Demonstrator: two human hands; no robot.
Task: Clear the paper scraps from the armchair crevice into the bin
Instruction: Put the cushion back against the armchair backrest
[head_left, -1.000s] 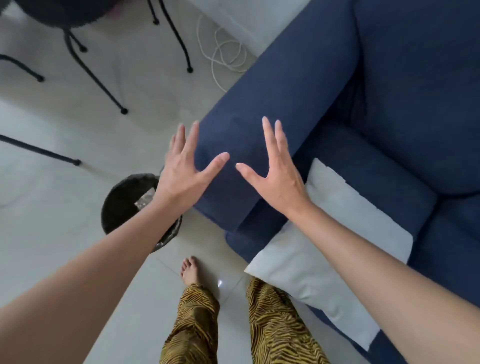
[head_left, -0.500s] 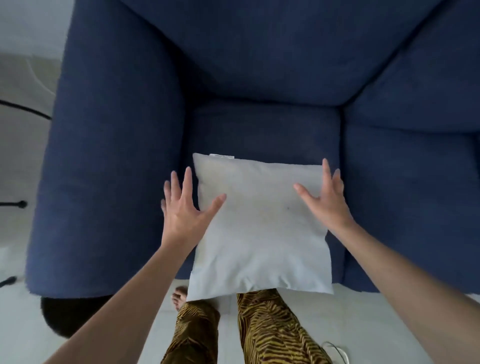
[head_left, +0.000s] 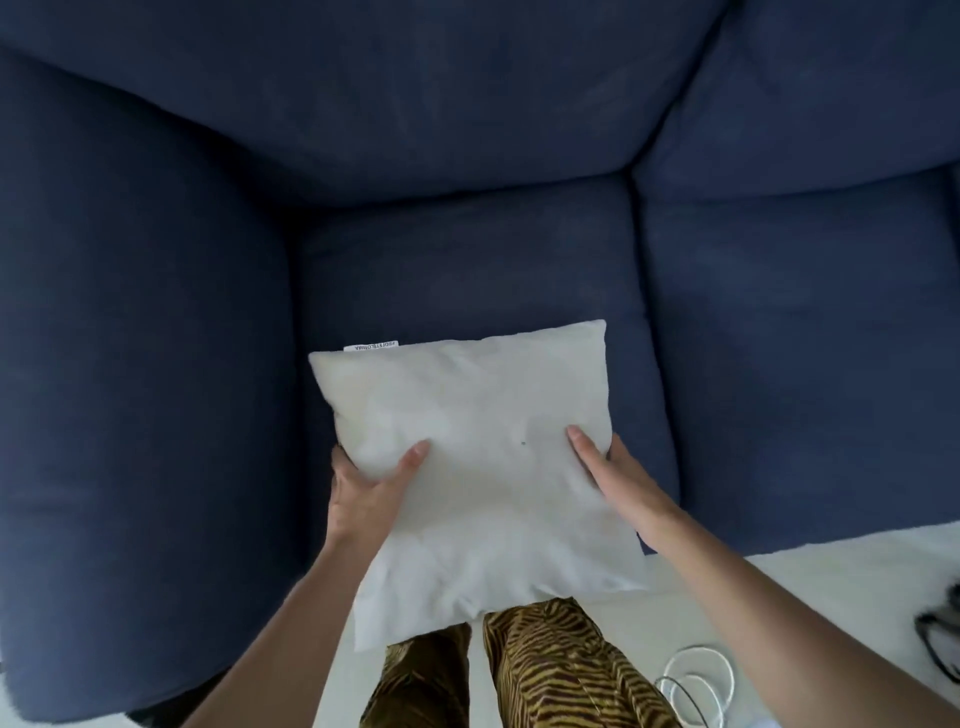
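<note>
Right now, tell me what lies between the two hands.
In the head view, only the white pillow lies between the left hand and right hand; both grip its sides. No paper scraps show.

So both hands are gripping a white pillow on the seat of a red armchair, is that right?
Not quite: the armchair is dark blue, not red. The head view shows the left hand and the right hand each with a grip on a side of the white pillow, over the seat.

Both hands (head_left: 363, 499) grip white pillow (head_left: 483, 467) over armchair (head_left: 467, 270).
</note>
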